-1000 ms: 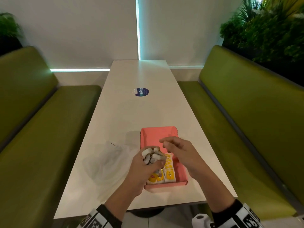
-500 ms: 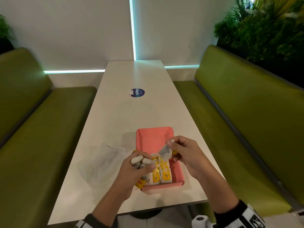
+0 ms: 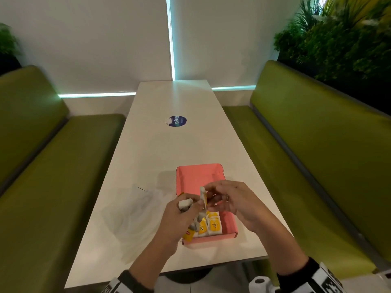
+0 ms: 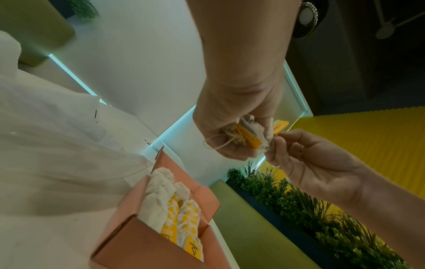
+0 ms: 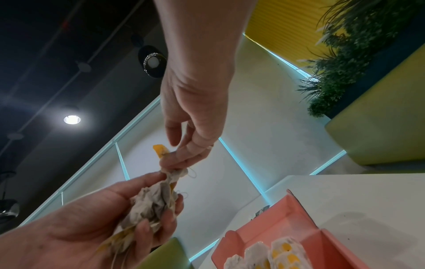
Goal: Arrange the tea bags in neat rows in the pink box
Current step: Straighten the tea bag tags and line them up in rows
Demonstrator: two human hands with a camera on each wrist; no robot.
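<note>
A pink box (image 3: 198, 176) lies open on the white table (image 3: 160, 149), with tea bags (image 3: 214, 226) in two rows at its near end. Above it my left hand (image 3: 190, 206) grips a crumpled bundle of tea bags (image 4: 255, 131) with loose strings. My right hand (image 3: 213, 199) pinches one tea bag (image 3: 203, 196) by its top, right beside the bundle. From the right wrist, this tea bag (image 5: 176, 175) hangs from the right hand (image 5: 177, 160) and touches the bundle (image 5: 147, 203) in the left hand (image 5: 161, 198). Its yellow tag (image 5: 159, 150) sticks up.
A clear plastic bag (image 3: 135, 210) lies crumpled on the table left of the box. A blue round sticker (image 3: 177, 121) marks the table's middle. Green benches (image 3: 53, 187) (image 3: 317, 166) flank the table. Plants (image 3: 338, 39) stand behind the right bench.
My right hand has taken hold of one tea bag from the bundle. Half a second ago it held that bag apart over the box; the two hands have since closed together.
</note>
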